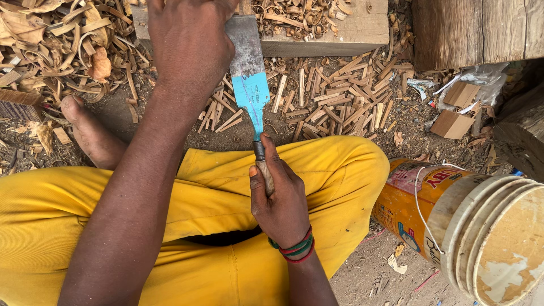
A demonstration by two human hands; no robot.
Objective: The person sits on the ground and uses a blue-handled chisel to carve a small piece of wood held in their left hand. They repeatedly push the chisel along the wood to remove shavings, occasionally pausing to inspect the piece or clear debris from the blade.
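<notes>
I see the right hand [281, 201] closed around the cleaver [249, 79] handle; the left hand [190, 42] presses down, fingers hidden, probably on the wood block [351, 31].

Bare dirt ground [391, 266] carries everything here. Curled wood shavings [56, 45] heap toward its far left, short cut wooden sticks [340, 96] lie scattered in the far middle beside a wooden block [351, 34], and an orange bucket [408, 198] lies tipped on its side at the near right, close to some cardboard scraps [453, 122].
</notes>
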